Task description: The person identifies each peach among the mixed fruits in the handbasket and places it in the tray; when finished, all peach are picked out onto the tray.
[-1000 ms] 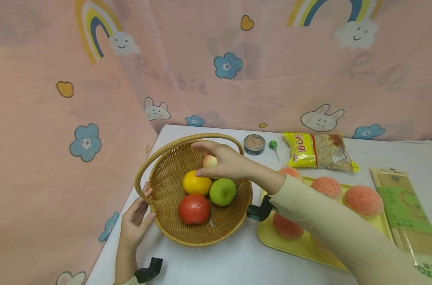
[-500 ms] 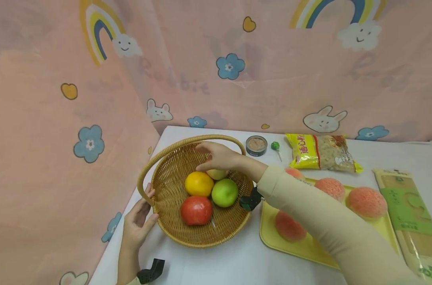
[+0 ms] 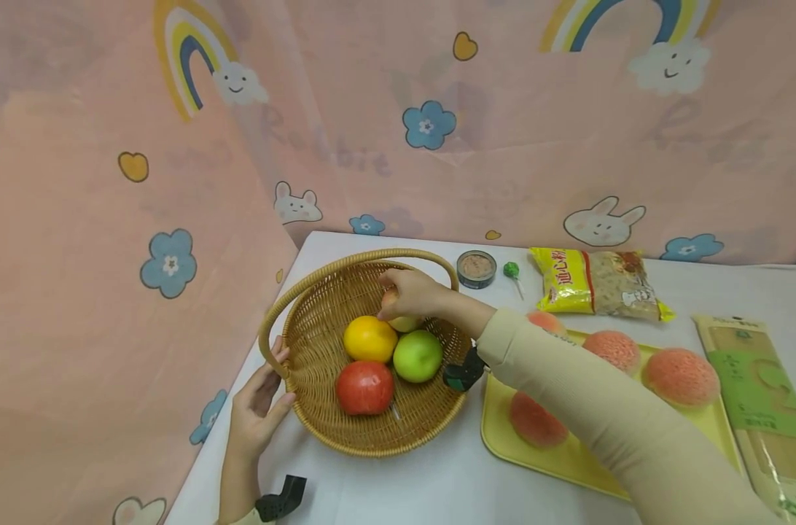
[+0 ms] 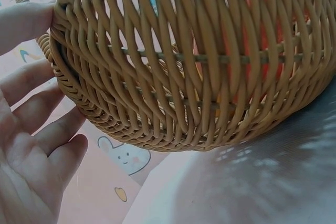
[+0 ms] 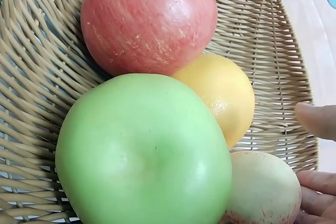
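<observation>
A wicker basket point(image 3: 326, 430) with an arched handle leans toward me on the white table. Inside are a red streaked fruit point(image 3: 365, 388), an orange point(image 3: 369, 337), a green apple point(image 3: 418, 356) and a pale peach point(image 5: 265, 187). My left hand point(image 3: 256, 408) holds the basket's left rim, thumb on the near side; in the left wrist view its fingertips point(image 4: 68, 121) lie along the woven edge. Reaching over the basket, my right hand point(image 3: 414, 294) grips the peach, covering much of it. In the right wrist view its fingers point(image 5: 317, 195) lie against the peach's side.
A yellow tray point(image 3: 503, 445) with several pink buns sits to the right, partly under my right sleeve. Behind are an open tin point(image 3: 477, 269), a green lollipop point(image 3: 512, 270) and a yellow pasta bag point(image 3: 595, 283). A green-banded noodle packet point(image 3: 759, 386) lies far right.
My right hand has lowered from above the fruit, and its spread fingers and thumb have closed in on the peach. The left hand stays at the basket's rim.
</observation>
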A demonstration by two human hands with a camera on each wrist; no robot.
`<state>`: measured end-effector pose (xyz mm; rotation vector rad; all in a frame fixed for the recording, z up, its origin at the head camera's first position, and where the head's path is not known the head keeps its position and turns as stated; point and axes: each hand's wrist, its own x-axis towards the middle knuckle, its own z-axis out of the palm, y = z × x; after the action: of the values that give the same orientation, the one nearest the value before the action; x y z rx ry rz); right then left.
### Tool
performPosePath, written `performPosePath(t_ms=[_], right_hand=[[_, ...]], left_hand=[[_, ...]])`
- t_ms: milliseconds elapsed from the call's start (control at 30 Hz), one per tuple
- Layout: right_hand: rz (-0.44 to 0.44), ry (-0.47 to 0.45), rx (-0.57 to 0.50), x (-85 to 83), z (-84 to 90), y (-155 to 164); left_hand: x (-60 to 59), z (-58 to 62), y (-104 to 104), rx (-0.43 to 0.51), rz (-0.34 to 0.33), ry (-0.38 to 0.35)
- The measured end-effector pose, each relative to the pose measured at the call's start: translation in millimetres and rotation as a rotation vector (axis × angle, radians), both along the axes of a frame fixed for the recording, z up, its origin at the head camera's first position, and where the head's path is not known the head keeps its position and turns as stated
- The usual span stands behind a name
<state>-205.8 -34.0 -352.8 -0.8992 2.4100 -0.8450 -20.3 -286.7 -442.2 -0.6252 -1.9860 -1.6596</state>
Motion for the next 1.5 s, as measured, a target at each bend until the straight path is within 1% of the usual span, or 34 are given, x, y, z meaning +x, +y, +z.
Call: performPosePath(t_ms=[167, 367, 433, 600, 667, 833, 1067, 1233, 1400, 1500], right_hand=[[-0.002, 0.006, 0.006, 0.2, -0.5, 0.0], [0.023, 0.003, -0.001, -0.2, -2.3, 1.7], [0.028, 0.008, 0.019, -0.3, -2.5, 1.9], [0.047, 0.038, 0.112, -1.0, -3.2, 2.1], [0.062, 0.040, 0.129, -0.9, -3.6, 2.4], [0.084, 0.025, 0.128, -0.8, -4.3, 2.6], [0.081, 0.025, 0.142, -0.3, -4.3, 2.8], [0.082, 0.046, 0.160, 0.3, -4.9, 3.1], [0.092, 0.087, 0.153, -0.3, -6.2, 3.2], [0.094, 0.092, 0.143, -0.4, -6.5, 3.0]], left_hand=[[-0.3, -0.1, 0.6, -0.003, 0.002, 0.005], [0.2, -0.5, 1.3, -0.010, 0.012, 0.003], [0.3, -0.6, 1.5, -0.011, 0.014, 0.002], [0.3, -0.2, 2.0, -0.016, 0.024, -0.001], [0.4, 0.1, 2.2, -0.022, 0.030, -0.002], [0.5, 0.6, 2.4, -0.025, 0.035, -0.002], [0.5, 0.8, 2.3, -0.019, 0.036, -0.006], [0.6, 1.7, 2.7, -0.026, 0.038, -0.002], [0.8, 2.4, 2.4, -0.028, 0.026, 0.012], [0.8, 2.5, 2.5, -0.028, 0.024, 0.014]])
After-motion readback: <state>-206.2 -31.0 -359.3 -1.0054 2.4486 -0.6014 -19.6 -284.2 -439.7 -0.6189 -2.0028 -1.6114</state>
